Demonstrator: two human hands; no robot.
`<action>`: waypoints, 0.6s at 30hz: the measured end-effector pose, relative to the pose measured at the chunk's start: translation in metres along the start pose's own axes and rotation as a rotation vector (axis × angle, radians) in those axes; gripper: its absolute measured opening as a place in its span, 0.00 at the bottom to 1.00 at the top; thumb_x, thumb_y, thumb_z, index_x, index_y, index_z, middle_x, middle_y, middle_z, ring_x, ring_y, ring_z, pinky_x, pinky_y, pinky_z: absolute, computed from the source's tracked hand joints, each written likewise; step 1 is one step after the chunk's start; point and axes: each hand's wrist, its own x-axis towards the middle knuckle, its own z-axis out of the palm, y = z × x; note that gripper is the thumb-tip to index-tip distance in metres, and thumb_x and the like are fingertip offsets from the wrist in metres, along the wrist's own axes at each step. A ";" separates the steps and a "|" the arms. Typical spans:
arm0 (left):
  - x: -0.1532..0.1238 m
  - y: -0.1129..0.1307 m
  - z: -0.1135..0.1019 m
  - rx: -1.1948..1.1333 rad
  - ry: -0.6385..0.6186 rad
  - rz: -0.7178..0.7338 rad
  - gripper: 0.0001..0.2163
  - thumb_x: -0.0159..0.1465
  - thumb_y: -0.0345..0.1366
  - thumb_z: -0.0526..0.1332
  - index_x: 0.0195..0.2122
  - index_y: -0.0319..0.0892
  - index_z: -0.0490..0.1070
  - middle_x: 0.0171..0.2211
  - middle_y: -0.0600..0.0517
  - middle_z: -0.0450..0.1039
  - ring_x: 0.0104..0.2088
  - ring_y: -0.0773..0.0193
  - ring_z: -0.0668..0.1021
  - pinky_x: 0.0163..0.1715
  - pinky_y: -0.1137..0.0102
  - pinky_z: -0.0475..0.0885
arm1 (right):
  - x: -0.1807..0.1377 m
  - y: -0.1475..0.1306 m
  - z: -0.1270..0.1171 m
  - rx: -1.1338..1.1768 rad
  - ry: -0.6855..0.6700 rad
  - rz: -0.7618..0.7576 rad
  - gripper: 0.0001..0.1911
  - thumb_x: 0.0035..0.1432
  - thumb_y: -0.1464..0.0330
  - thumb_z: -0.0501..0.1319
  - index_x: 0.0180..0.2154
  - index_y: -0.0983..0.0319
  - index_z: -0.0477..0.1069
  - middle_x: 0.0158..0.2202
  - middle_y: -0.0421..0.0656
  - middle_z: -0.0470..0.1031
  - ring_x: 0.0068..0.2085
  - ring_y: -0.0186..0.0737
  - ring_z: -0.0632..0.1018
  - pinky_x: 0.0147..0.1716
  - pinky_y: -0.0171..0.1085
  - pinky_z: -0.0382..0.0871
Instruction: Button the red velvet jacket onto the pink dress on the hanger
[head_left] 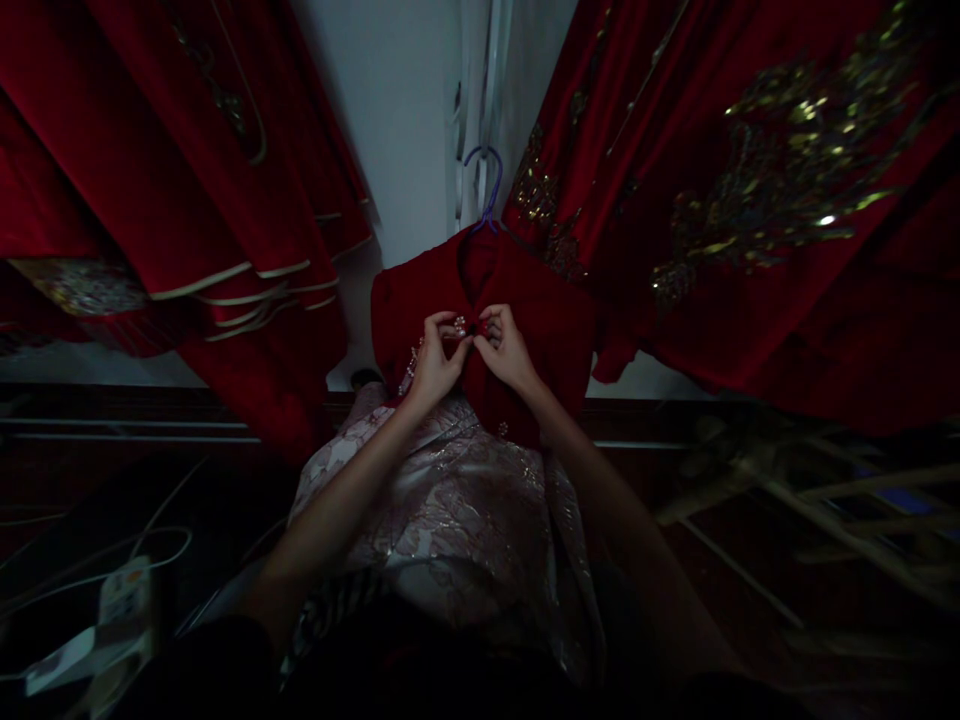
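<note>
A dark red jacket [551, 290] hangs in front of me on a purple wire hanger [491, 185]. My left hand [439, 358] pinches its front edge just below the neckline, beside a small beaded ornament [460, 325]. Facing it, my right hand [506, 350] pinches the other front edge, thumb and fingertips together. The two thumbs nearly meet, and a small dark spot shows between them; whether it is a fastener I cannot tell. Under the jacket spreads a pale pink skirt [450, 500] with a shiny pattern.
Red garments with pale trim [247, 200] hang at the left. More red garments with gold sequins [795, 170] hang at the right. A white power strip [124, 600] with cables lies lower left. Blurred wooden bars [825, 510] stand lower right.
</note>
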 end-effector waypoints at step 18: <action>0.005 -0.006 0.000 -0.131 -0.038 -0.126 0.05 0.62 0.32 0.57 0.39 0.43 0.66 0.41 0.48 0.74 0.44 0.64 0.76 0.51 0.64 0.69 | -0.003 -0.003 -0.011 -0.038 -0.085 -0.067 0.10 0.59 0.64 0.56 0.43 0.56 0.59 0.42 0.44 0.71 0.38 0.37 0.75 0.31 0.35 0.71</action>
